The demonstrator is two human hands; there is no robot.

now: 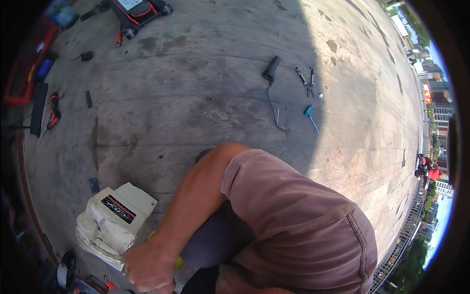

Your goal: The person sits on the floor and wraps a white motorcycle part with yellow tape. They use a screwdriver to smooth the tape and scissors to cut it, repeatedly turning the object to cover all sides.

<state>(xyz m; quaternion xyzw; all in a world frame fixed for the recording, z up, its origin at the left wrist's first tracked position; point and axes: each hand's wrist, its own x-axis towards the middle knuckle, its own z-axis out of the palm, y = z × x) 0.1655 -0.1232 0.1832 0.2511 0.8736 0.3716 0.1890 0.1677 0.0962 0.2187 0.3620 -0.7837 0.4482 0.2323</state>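
My right hand (150, 268) is curled into a fist at the bottom of the view, with the bare forearm and a mauve sleeve (293, 205) leading to it from the right. Its fingers face away, so whatever they may hold is hidden. Just beside the knuckles sits a worn cream plastic housing (106, 220) with a round cap-like bulge and a dark sticker bearing writing. Something yellow (179, 262) peeks out from behind my forearm. My left hand is out of view.
On the paved ground lie a blue T-handle hex key (311, 117), pliers (306, 81), a black cylinder with a cord (271, 70) and a screwdriver (88, 97). Leftward are a red-and-black power tool (54, 110) and a red rack (22, 73). A wheeled floor jack (139, 14) stands far off.
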